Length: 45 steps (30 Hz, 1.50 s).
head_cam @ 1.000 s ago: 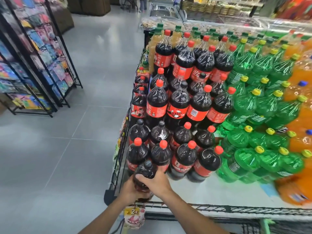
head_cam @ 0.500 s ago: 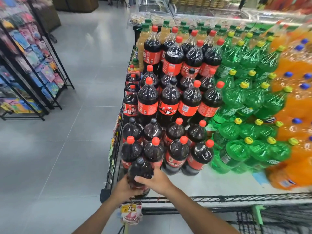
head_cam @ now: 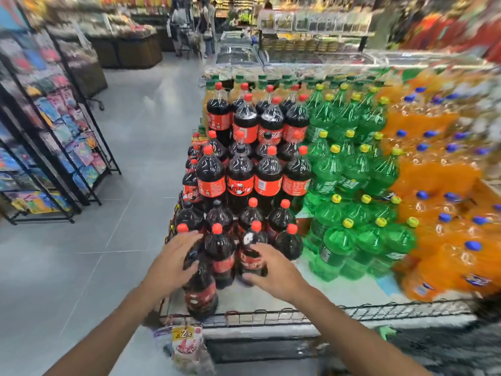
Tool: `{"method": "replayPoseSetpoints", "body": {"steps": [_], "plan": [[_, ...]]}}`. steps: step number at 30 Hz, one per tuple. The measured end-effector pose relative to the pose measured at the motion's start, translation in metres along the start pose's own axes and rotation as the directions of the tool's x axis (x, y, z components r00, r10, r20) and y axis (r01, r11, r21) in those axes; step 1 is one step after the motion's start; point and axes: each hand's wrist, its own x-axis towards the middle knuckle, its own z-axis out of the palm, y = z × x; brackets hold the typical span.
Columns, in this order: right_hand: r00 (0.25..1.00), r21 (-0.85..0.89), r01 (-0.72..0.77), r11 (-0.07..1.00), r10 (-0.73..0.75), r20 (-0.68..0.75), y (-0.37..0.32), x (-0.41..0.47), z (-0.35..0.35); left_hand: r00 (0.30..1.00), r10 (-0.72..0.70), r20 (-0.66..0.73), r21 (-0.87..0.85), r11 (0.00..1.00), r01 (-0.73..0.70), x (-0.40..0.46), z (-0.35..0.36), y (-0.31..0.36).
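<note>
At display front-left corner, just behind wire rail [head_cam: 379,312]: front cola bottle [head_cam: 200,291], 1, upright. Half a second ago both hands gripped it. Now left hand [head_cam: 173,256] lies on it, fingers straight and spread, while right hand [head_cam: 273,270] curls round neighbouring bottle [head_cam: 250,263]. Red-capped row [head_cam: 288,242] behind: 4 bottles, neighbouring one included.

I have both arms extended forward from the lower frame edge, converging slightly: bare left forearm [head_cam: 108,329], bare right forearm [head_cam: 352,332]. The bare left hand [head_cam: 173,257] lies palm down, fingers straight and spread. The bare right hand [head_cam: 273,270], near it, shows thumb low and fingers curved in a C. Motion blur prevents me from confirming its grip.
</note>
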Motion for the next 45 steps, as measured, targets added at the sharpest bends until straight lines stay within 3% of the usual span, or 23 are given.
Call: {"method": "replayPoseSetpoints", "body": {"steps": [3, 8, 12, 17, 25, 33, 36, 39, 45], "plan": [[0.993, -0.126, 0.057, 0.990, -0.069, -0.091, 0.018, -0.035, -0.042, 0.987, 0.160, 0.022, 0.148, 0.976, -0.161, 0.020, -0.009, 0.060], [0.977, -0.285, 0.006, 0.959, -0.066, -0.202, 0.067, -0.110, -0.107, 0.920, 0.385, 0.071, 0.283, 0.877, -0.389, 0.045, 0.004, 0.180], [0.948, -0.344, -0.140, 0.929, 0.026, -0.316, 0.116, -0.186, -0.148, 0.851, 0.501, 0.160, 0.313, 0.792, -0.525, 0.059, 0.033, 0.274], [0.881, -0.300, -0.400, 0.866, 0.274, -0.385, 0.183, -0.289, -0.178, 0.731, 0.627, 0.269, 0.228, 0.696, -0.680, 0.065, 0.089, 0.387], [0.644, -0.105, -0.721, 0.685, 0.606, -0.467, 0.256, -0.429, -0.185, 0.467, 0.772, 0.431, 0.010, 0.513, -0.858, 0.059, 0.193, 0.542], [0.371, 0.128, -0.877, 0.463, 0.822, -0.432, 0.298, -0.491, -0.175, 0.191, 0.840, 0.508, -0.233, 0.347, -0.908, 0.051, 0.286, 0.633], [0.267, 0.234, -0.892, 0.387, 0.869, -0.417, 0.320, -0.500, -0.165, 0.091, 0.820, 0.565, -0.288, 0.300, -0.909, 0.051, 0.316, 0.657], [0.145, 0.368, -0.880, 0.300, 0.908, -0.393, 0.345, -0.509, -0.148, 0.043, 0.766, 0.641, -0.319, 0.317, -0.893, 0.049, 0.340, 0.675], [-0.043, 0.667, -0.730, 0.149, 0.964, -0.262, 0.382, -0.523, -0.119, -0.083, 0.707, 0.702, -0.427, 0.325, -0.844, 0.046, 0.385, 0.707]]}}
